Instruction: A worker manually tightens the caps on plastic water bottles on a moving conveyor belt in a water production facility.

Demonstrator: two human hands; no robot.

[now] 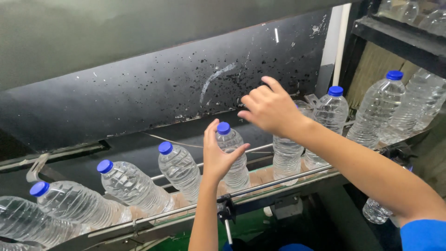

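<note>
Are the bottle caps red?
No, the caps are blue, like the cap on the clear bottle that the left hand touches on the conveyor.

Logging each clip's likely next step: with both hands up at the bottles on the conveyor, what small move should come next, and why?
Probably close the left hand on the blue-capped bottle it cups: its fingers are open against the side. The right hand covers the next bottle's top; whether it grips is unclear.
</note>
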